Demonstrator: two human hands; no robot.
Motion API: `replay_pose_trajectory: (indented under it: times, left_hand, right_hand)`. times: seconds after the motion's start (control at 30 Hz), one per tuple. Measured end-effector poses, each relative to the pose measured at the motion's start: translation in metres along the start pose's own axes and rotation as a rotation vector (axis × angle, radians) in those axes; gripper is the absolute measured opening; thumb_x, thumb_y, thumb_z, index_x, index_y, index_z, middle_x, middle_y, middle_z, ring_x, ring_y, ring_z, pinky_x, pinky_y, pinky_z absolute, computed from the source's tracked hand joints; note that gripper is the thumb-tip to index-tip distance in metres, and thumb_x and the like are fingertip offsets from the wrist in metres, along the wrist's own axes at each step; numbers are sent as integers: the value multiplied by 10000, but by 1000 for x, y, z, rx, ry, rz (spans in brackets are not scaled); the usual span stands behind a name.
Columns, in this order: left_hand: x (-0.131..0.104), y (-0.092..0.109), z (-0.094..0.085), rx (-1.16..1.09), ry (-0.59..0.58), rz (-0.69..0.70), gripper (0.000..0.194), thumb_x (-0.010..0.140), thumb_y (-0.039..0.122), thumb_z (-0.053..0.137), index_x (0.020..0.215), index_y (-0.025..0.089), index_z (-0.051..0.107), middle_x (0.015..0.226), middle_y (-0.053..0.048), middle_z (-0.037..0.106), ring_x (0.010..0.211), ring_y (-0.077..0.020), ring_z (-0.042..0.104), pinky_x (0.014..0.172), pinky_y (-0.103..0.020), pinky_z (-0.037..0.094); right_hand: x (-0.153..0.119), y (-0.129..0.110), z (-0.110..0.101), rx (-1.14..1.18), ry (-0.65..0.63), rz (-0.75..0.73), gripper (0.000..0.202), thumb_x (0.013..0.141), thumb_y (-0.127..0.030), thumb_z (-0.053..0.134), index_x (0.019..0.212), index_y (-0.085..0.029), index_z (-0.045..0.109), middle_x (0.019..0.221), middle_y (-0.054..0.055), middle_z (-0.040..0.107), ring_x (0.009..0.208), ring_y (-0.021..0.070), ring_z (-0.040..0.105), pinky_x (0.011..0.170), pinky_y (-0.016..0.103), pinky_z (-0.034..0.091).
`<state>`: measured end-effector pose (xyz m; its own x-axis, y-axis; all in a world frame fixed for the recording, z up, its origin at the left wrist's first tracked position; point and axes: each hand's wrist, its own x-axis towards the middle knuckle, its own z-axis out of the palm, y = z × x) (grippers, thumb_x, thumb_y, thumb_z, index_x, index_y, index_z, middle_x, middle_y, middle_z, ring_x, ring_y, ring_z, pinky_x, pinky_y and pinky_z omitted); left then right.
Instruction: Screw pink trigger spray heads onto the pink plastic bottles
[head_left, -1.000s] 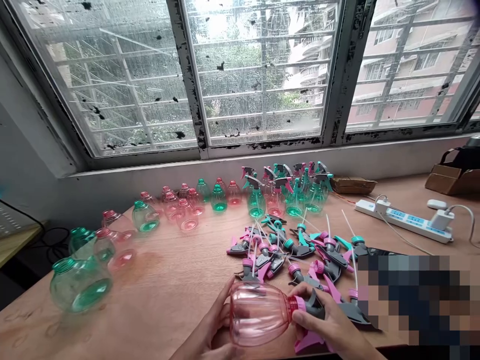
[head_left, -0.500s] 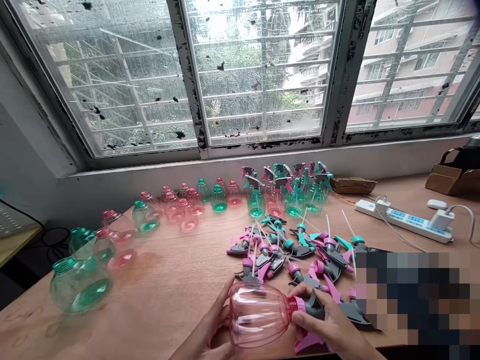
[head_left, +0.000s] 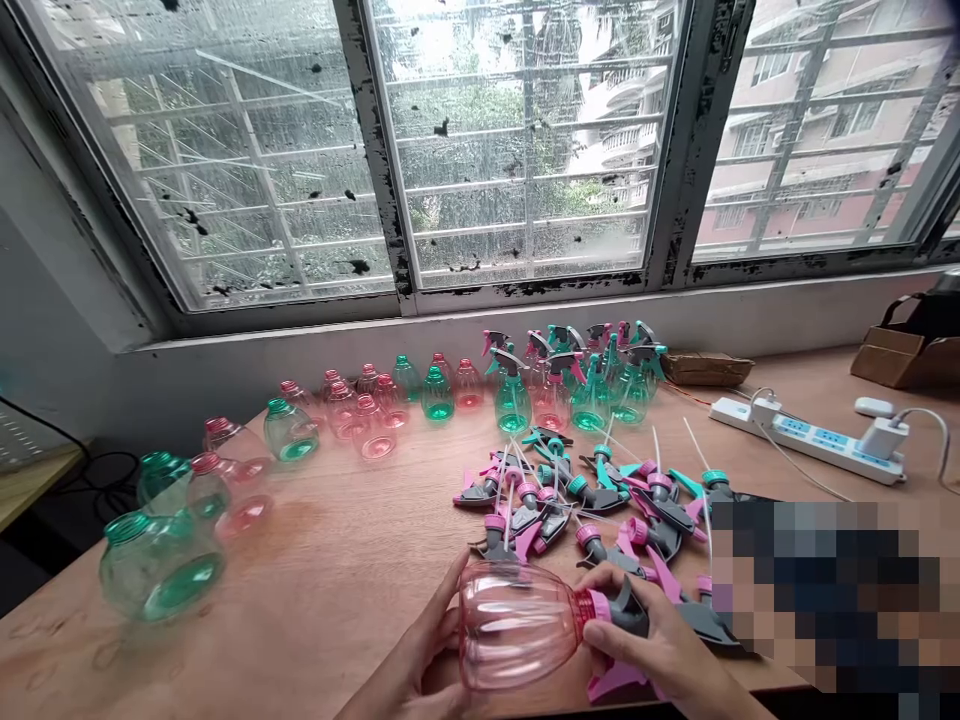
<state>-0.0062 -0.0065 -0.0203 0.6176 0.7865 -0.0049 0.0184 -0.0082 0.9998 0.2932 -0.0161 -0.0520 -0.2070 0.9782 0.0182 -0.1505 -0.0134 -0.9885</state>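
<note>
A clear pink spray bottle lies sideways between my two hands, above the table's front edge. My left hand is wrapped round its base end. At the neck, my right hand grips the pink collar of a grey and pink trigger sprayer, which sits on the bottle's mouth. Just beyond my hands lies a heap of loose trigger sprayers, pink-and-grey and green-and-grey, with thin white tubes sticking up.
Open green bottles and pink bottles stand along the left and back. Several bottles with sprayers stand at the back centre. A power strip and cardboard box are on the right. A blurred patch covers the lower right.
Almost nothing differs. Both hands keep their hold on the pink bottle and its sprayer, with only a very slight shift.
</note>
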Motion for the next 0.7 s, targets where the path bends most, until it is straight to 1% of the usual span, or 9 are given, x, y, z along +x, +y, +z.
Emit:
replay_pose_trajectory:
  times: [0.07, 0.17, 0.2, 0.27, 0.33, 0.4, 0.53, 0.63, 0.7]
  left_hand:
    - [0, -1, 1, -8, -7, 8, 879, 920, 386, 711, 1569, 460, 124, 1708, 8, 246, 1554, -306, 258, 1243, -405, 308]
    - [1, -2, 2, -31, 18, 3, 999, 830, 345, 819, 1561, 473, 150, 1699, 31, 270, 1567, -312, 211, 1261, -421, 271]
    - [1, -2, 1, -43, 19, -1, 994, 813, 344, 835, 1556, 474, 188, 1690, 35, 296, 1569, -314, 202, 1264, -425, 263]
    - [1, -2, 0, -59, 7, -12, 902, 823, 361, 820, 1538, 467, 280, 1671, 33, 343, 1567, -318, 206, 1263, -432, 265]
    - [1, -1, 0, -50, -2, -22, 850, 844, 356, 800, 1532, 458, 310, 1669, 24, 350, 1557, -326, 239, 1258, -437, 275]
    - [0, 2, 1, -30, 15, -23, 865, 864, 338, 783, 1542, 467, 263, 1685, 29, 310, 1555, -324, 244, 1254, -439, 284]
    - [-1, 5, 4, -34, 11, -40, 872, 912, 360, 725, 1558, 478, 152, 1712, 55, 214, 1586, -310, 117, 1249, -437, 298]
    - [-1, 2, 2, -27, 36, -41, 1011, 843, 338, 807, 1569, 454, 112, 1707, 31, 241, 1583, -324, 122, 1260, -441, 274]
    - [-1, -1, 0, -27, 39, -35, 996, 816, 369, 827, 1571, 431, 179, 1692, 15, 294, 1581, -334, 127, 1271, -448, 245]
  right_hand:
    - [0, 0, 0, -13, 17, -6, 397, 786, -460, 844, 983, -176, 646, 665, -33, 693, 589, 163, 689, 601, 262, 563]
    - [0, -2, 1, 0, 25, 8, 401, 767, -475, 853, 964, -188, 652, 676, -32, 694, 581, 168, 692, 585, 264, 571]
    - [0, -3, 2, 9, 24, 11, 403, 760, -476, 857, 958, -191, 653, 691, -30, 696, 575, 167, 691, 579, 267, 574]
    - [-1, -3, 2, 20, 26, 14, 404, 755, -473, 862, 955, -192, 653, 714, -27, 702, 571, 165, 696, 581, 273, 579]
    - [-1, -3, 2, 26, 30, 23, 407, 759, -466, 862, 966, -190, 645, 705, -31, 706, 566, 162, 702, 586, 272, 581]
    - [-1, -3, 1, 34, 24, 27, 407, 774, -463, 854, 977, -187, 635, 692, -34, 714, 563, 158, 709, 592, 264, 579]
    - [-1, -2, 1, 34, 0, 35, 411, 793, -467, 839, 994, -186, 615, 662, -23, 741, 573, 168, 721, 603, 265, 572]
    - [0, -2, 0, 1, -5, 27, 414, 800, -472, 829, 1008, -181, 619, 658, -17, 746, 585, 180, 726, 616, 278, 560]
    - [0, -2, -1, -16, -9, 21, 414, 804, -475, 823, 1014, -178, 626, 663, -11, 751, 596, 189, 731, 624, 286, 555]
